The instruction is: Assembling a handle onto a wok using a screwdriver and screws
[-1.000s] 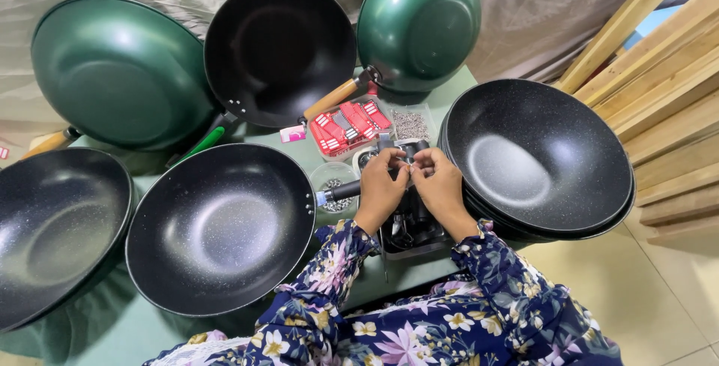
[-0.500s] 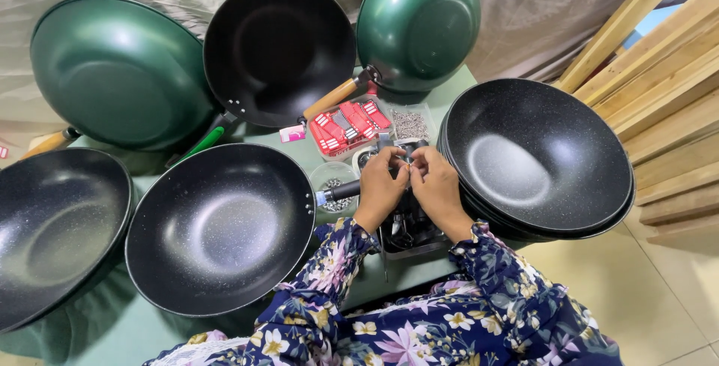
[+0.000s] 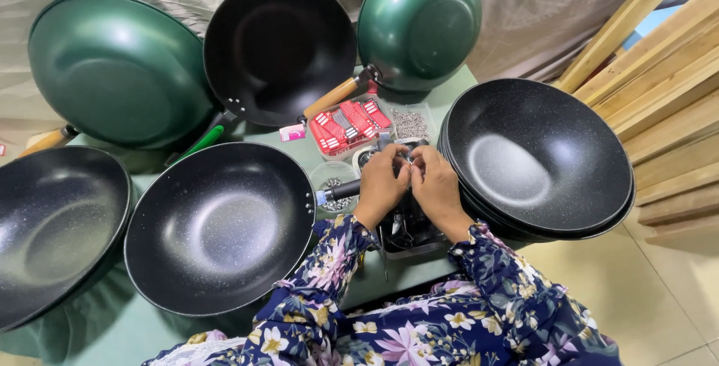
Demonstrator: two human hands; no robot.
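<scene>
**Both hands pinched on a small metal part, centre of counter**

Landmark: the black wok with the stub handle, front centre of the green counter.

- Left hand: just right of that wok's handle stub. Grip together, fingertips pinched on a small metal part; part too small to identify.
- Right hand: touching the left at the fingertips. Grip also closed, on the same part from the other side.
- Under both hands, right of the wok: a dark tray of hardware, contents unclear.
- Between the wok's handle and the left wrist: a clear round cup with small metal bits.

Packages and labels:
- Clear box of red-and-white packets, behind the wok and up-right of it, rectangular.
- Small pink tag just left of that box, flat on the counter.
- Clear box of silver screws right of the red packets.

Around:
- Stack of black woks far right of the landmark wok.
- Another black wok to its left.
- Behind it, propped up: green wok, black wok, green wok.

Versus half a second earlier: hands in the same spot, same pinch, fingers only slightly shifted. Woks and boxes unmoved.
</scene>
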